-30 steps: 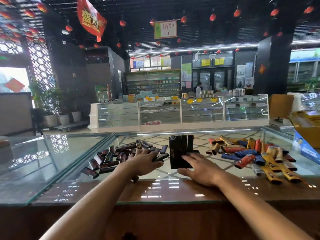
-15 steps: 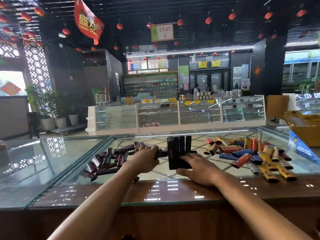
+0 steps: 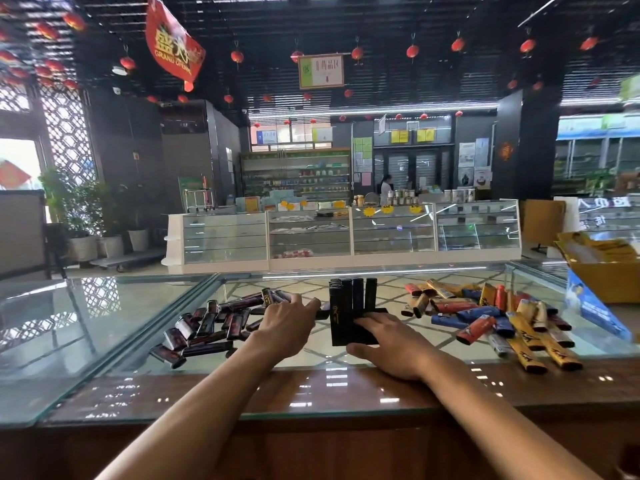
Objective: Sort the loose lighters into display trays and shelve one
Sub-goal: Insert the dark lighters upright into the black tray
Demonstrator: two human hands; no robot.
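A black display tray (image 3: 341, 320) stands on the glass counter (image 3: 104, 320) with several black lighters upright in it. My right hand (image 3: 391, 341) rests on the tray's low right side, fingers lying flat, thumb against its front edge. My left hand (image 3: 287, 323) hovers knuckles-up just left of the tray, over the edge of a pile of dark lighters (image 3: 207, 327). Its fingers curl round a dark lighter (image 3: 323, 312) whose end pokes out toward the tray. A second pile of yellow, blue, red and orange lighters (image 3: 485, 317) lies to the right.
A yellow carton (image 3: 606, 275) and a blue printed card (image 3: 588, 306) sit at the counter's far right. A brown wooden strip (image 3: 311, 393) runs along the near edge. Glass showcases and shop shelves stand across the aisle, with a person behind them.
My left hand has lifted from the dark pile and moved right toward the tray with a lighter. The right hand has stayed on the tray.
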